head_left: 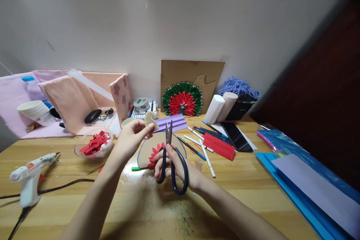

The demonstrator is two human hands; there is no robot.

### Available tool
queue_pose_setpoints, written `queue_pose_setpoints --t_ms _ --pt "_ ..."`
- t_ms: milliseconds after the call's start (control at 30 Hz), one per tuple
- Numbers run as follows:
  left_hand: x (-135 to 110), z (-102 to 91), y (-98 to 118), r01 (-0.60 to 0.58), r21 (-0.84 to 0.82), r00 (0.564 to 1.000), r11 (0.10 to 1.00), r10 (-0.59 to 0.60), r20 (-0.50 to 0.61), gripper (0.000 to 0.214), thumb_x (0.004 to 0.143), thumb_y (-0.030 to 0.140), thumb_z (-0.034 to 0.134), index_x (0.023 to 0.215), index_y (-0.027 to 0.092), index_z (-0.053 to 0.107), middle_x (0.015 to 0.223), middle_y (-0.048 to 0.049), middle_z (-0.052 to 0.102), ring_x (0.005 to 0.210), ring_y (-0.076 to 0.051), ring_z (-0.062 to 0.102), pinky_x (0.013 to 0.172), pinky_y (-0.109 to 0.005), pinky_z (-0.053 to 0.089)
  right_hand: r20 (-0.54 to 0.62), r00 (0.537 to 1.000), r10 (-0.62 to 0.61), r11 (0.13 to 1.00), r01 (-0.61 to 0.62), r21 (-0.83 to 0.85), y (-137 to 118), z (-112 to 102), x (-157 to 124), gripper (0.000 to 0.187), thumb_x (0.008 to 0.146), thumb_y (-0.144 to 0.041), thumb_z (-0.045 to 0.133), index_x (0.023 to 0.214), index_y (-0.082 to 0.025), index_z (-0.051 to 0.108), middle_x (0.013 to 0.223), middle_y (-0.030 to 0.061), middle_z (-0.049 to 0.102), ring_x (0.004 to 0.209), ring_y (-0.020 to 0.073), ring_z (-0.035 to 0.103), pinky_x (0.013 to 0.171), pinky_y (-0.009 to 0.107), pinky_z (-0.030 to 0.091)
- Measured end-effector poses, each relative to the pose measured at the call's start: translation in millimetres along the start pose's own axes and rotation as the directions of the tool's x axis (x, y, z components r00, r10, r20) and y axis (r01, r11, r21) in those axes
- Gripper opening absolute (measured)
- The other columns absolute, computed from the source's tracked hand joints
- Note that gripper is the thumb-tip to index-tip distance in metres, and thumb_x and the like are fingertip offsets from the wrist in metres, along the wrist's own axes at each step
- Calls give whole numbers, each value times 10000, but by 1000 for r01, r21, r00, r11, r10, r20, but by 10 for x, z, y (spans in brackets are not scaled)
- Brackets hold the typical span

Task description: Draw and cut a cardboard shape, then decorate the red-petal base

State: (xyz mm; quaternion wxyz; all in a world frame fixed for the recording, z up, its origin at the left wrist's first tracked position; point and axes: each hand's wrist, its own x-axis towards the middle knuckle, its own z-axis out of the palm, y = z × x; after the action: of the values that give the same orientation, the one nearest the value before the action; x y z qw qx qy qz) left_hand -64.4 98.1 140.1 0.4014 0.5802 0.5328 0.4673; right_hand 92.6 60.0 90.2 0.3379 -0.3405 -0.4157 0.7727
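Observation:
Between the thumb and fingers of my left hand [135,134] is a small tan cut-out with a curved, hooked top [152,119]; its material looks like paper or card. My right hand [165,163] grips a pair of black-handled scissors [168,135], with the blades pointing up and slightly apart. The blades are to the right of the cut-out, not touching it. Behind and below the hands lies a rounded cardboard piece [144,152] with a blue outline and red petal shapes [155,153], partly hidden by my right hand.
A white glue gun [29,180] with a black cord stands at left, near a clear bowl [77,153] of red scraps. White sticks [206,157], red crepe paper [219,146] and a phone [237,137] lie right. A green-and-red peacock-like fan [182,99] leans against cardboard [191,71] behind.

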Motion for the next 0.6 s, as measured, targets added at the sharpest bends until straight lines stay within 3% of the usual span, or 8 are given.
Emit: queue_pose_setpoints --t_ms 133,267,433,600 --pt "-18 82 -12 5 -32 1000 999 -4 7 278 683 382 714 654 146 569 620 -1 620 601 -111 571 595 -215 447 -65 988 -141 989 144 39 -54 -13 -36 502 763 -637 528 842 -142 552 601 4 592 558 130 575 617 289 466" --pt "-62 152 15 27 -53 996 998 -23 82 230 658 323 730 633 142 589 593 6 619 567 -100 566 568 -206 446 -133 942 -309 951 307 -41 -148 -95 -46 345 763 -494 627 799 -157 558 614 -10 587 588 128 579 627 276 479" --pt "-119 212 56 72 -97 988 993 -58 141 146 654 257 721 643 140 634 616 -11 649 568 -106 581 577 -218 475 -133 913 -386 914 359 -189 -194 -221 -26 307 815 -449 593 735 -154 564 636 -2 595 587 116 571 617 262 475" --pt "-156 212 68 82 -122 968 989 -50 245 206 699 344 691 691 138 681 649 -33 660 601 -125 602 622 -246 498 -150 889 -433 876 376 -302 -198 -255 -42 259 806 -404 619 748 -158 565 619 -2 601 591 132 585 621 271 471"
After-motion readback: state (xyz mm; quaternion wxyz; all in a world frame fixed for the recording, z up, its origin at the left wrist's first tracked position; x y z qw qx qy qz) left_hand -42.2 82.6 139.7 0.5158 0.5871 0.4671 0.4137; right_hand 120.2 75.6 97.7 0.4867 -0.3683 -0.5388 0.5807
